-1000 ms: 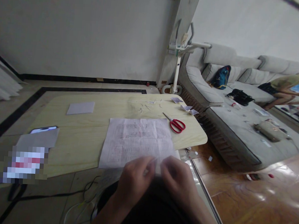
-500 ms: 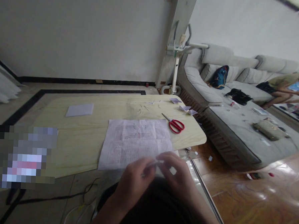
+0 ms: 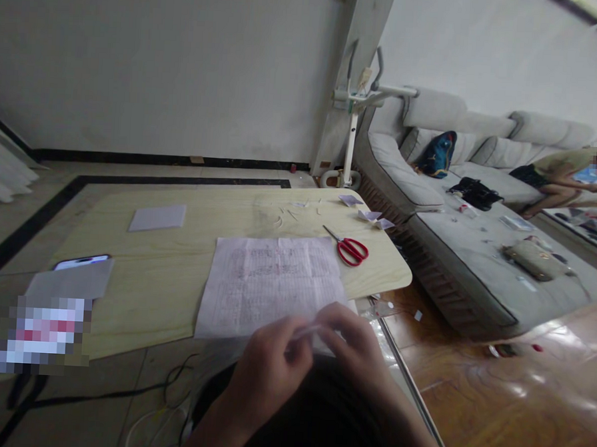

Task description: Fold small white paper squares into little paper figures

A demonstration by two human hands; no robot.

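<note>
My left hand point(image 3: 277, 356) and my right hand point(image 3: 351, 340) meet just over the near edge of a large creased, printed sheet of paper point(image 3: 270, 275). Between their fingertips is a small whitish piece of paper point(image 3: 309, 330), blurred and partly covered by the fingers. Both hands are closed, thumb and fingers pinching it from either side. Red-handled scissors point(image 3: 352, 251) lie beyond the sheet, near its right corner. Several small folded papers point(image 3: 369, 216) rest at the table's far right end, and thin paper strips point(image 3: 289, 214) lie left of them.
On the pale wooden table point(image 3: 150, 276) a white paper stack point(image 3: 157, 217) sits at the left. A phone point(image 3: 83, 261) lies partly under paper at the left end. Cables point(image 3: 175, 377) run on the floor below. A grey sofa point(image 3: 457, 258) with bags and a seated person stands right.
My hands stay together on the small piece of paper. Their fingers have shifted slightly, with the right fingers now bent further over it. The things on the table lie as before.
</note>
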